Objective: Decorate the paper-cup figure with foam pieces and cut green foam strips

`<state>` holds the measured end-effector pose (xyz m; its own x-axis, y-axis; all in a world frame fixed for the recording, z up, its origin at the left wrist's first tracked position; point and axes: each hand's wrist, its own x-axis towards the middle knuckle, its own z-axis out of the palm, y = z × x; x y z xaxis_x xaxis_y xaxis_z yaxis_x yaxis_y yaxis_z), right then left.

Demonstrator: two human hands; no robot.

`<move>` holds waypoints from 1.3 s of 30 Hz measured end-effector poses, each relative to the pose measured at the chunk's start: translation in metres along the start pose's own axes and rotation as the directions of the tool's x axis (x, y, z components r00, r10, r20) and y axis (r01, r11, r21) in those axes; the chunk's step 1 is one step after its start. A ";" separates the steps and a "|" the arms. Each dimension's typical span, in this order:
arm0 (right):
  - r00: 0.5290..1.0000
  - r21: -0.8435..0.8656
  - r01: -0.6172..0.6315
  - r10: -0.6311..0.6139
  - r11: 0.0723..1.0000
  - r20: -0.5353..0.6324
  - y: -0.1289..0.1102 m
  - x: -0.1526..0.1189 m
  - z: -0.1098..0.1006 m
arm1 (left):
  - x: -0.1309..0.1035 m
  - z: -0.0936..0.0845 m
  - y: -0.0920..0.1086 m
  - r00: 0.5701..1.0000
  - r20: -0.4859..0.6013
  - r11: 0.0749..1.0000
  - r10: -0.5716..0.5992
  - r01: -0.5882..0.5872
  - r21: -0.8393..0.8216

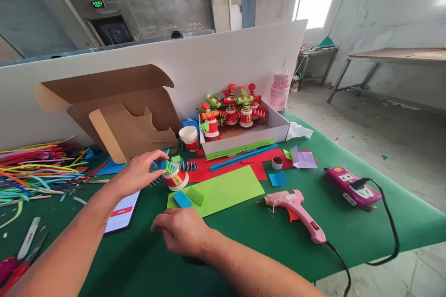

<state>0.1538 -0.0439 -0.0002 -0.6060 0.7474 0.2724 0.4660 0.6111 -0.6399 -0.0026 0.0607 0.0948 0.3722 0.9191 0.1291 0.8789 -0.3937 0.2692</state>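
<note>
My left hand [142,172] pinches a small blue paper piece [162,164] between thumb and fingers. It is at the top of a folded green-and-blue paper spring [172,167] on an upside-down red and white paper cup [176,177]. Another folded spring [188,166] sticks out from the cup's right side. Nearer to me, my right hand [184,231] hovers or rests low over the green table with fingers curled; whatever lies inside them is hidden. Just beyond it, a blue paper square [182,199] and a folded green piece [197,196] lie on a green paper sheet [233,190].
A pink glue gun [296,211] with a cord lies to the right, near a purple power strip [352,188]. Behind stands a box [244,140] of finished cup figures [245,116]. Scissors [26,260], a phone [121,213] and pipe cleaners [38,171] are at left.
</note>
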 end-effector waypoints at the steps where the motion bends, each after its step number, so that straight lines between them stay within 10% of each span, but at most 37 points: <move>1: 1.000 -0.004 -0.001 0.001 1.000 0.004 0.000 0.000 0.000 | 0.000 0.002 0.000 1.000 0.004 1.000 0.001 -0.001 0.016; 11: 1.000 -0.041 -0.007 0.008 0.999 0.028 -0.003 0.000 -0.003 | 0.004 0.009 -0.009 0.999 0.050 0.999 -0.004 0.002 0.048; 17: 1.000 -0.002 0.008 -0.008 1.000 0.019 -0.002 0.000 -0.002 | -0.017 -0.003 -0.005 0.988 -0.152 1.000 0.010 -0.010 0.001; 25: 1.000 -0.028 -0.027 0.027 0.999 0.010 -0.005 -0.001 -0.005 | -0.049 0.004 0.013 0.901 -0.411 0.990 0.141 -0.140 0.032; 33: 0.999 -0.066 -0.046 0.047 0.997 0.009 -0.006 0.001 -0.005 | -0.055 0.035 0.011 0.711 -0.703 0.999 0.001 0.027 0.029; 39: 0.996 0.050 -0.026 0.031 0.998 -0.090 -0.002 -0.001 -0.002 | -0.066 0.073 0.033 0.809 -0.587 0.988 0.015 -0.103 -0.116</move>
<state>0.1544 -0.0456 0.0023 -0.5312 0.7861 0.3160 0.4487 0.5774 -0.6821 0.0232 -0.0120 0.0258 0.1396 0.7297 0.6693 0.7952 -0.4854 0.3634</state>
